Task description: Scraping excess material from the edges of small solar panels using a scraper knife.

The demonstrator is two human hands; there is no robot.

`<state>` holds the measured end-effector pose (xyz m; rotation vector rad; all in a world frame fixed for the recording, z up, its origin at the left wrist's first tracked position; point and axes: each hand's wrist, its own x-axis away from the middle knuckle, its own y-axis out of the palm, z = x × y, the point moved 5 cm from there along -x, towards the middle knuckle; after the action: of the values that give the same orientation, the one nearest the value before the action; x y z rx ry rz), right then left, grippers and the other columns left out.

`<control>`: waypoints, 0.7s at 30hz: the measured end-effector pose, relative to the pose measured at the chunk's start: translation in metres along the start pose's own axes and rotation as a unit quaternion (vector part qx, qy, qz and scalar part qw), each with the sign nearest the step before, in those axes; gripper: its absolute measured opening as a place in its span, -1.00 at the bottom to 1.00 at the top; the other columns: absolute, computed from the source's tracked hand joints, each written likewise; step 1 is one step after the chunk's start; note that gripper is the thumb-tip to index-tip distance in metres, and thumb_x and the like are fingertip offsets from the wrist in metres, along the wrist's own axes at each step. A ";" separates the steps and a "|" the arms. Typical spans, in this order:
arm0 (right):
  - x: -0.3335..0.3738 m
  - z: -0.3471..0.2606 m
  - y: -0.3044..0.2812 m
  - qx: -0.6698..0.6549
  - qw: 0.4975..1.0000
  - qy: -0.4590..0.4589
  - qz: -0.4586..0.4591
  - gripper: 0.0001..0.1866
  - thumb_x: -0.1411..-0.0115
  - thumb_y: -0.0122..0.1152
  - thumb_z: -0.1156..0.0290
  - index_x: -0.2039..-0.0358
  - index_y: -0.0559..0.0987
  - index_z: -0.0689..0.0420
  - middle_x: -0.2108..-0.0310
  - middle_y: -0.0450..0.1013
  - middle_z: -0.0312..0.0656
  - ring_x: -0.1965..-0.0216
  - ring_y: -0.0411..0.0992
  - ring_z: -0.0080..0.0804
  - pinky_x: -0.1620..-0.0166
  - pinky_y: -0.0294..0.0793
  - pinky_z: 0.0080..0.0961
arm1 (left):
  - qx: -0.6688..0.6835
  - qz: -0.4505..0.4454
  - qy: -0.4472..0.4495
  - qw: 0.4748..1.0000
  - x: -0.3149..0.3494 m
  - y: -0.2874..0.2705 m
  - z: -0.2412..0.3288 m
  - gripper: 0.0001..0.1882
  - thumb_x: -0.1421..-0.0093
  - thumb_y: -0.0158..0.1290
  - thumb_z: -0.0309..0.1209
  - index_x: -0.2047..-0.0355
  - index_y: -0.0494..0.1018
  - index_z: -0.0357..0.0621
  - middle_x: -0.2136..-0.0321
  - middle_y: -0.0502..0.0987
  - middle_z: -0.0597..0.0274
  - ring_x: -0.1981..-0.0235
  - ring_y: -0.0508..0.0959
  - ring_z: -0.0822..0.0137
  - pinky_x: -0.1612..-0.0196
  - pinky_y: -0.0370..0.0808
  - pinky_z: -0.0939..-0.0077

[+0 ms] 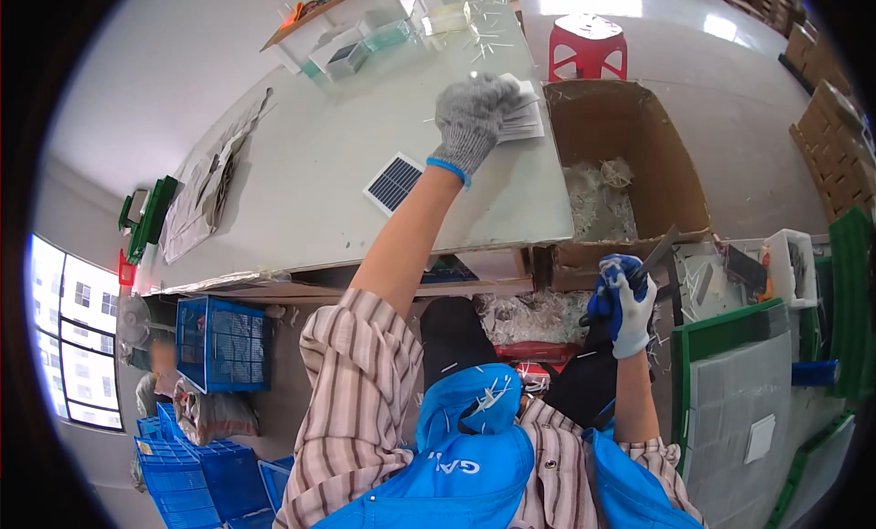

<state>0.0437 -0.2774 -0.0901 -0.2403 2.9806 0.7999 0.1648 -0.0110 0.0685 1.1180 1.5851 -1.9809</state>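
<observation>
My left hand [473, 109], in a grey knit glove with a blue cuff, reaches across the pale table. Its fingers curl against a stack of thin white panels [523, 119] near the table's right edge, hiding part of it. Closer to me, a small solar panel [394, 182] with dark cells and a white border lies on the table. My right hand [626, 303], in a blue and white glove, is closed round a knife beyond the table's near right corner. The knife's dark blade [659, 248] points up and to the right.
An open cardboard box [680, 178] with white scraps inside adjoins the table, a red stool [588, 50] behind it. Crumpled paper [214, 178] lies at the table's left. Blue crates [224, 347] stand at left; a green-framed panel [739, 383] and white bin [790, 269] at right.
</observation>
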 end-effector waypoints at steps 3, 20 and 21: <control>0.003 -0.001 -0.013 0.011 1.000 -0.004 0.026 -0.85 -0.21 0.08 0.49 0.25 0.47 0.30 0.47 0.40 -0.28 0.55 0.32 -0.62 0.48 0.39 -0.67 | 0.058 0.005 -0.031 0.998 0.022 -0.003 -0.002 -0.76 -0.07 0.17 -0.27 0.25 0.56 -0.02 0.27 0.57 0.21 0.27 0.54 0.18 0.19 0.46 0.35; -0.057 0.071 0.004 0.037 0.999 0.027 0.015 -0.81 -0.16 0.20 0.39 0.28 0.48 0.22 0.57 0.39 -0.31 0.56 0.41 -0.55 0.50 0.54 -0.53 | 0.074 -0.128 -0.036 0.988 0.091 0.028 0.110 -0.65 -0.14 0.06 -0.30 0.08 0.43 -0.15 0.14 0.48 0.03 0.04 0.44 0.06 -0.03 0.36 0.21; -0.056 0.067 0.007 0.087 0.996 0.035 -0.009 -0.82 -0.16 0.20 0.39 0.30 0.49 0.23 0.59 0.39 -0.31 0.56 0.42 -0.54 0.50 0.54 -0.52 | 0.048 -0.138 -0.055 0.988 0.089 0.029 0.109 -0.65 -0.14 0.06 -0.30 0.08 0.42 -0.16 0.12 0.47 0.03 0.03 0.44 0.05 -0.03 0.36 0.21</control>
<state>0.0985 -0.2302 -0.1401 -0.2932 3.0852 0.5360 0.0915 -0.1049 -0.0125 0.8434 1.6770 -2.2743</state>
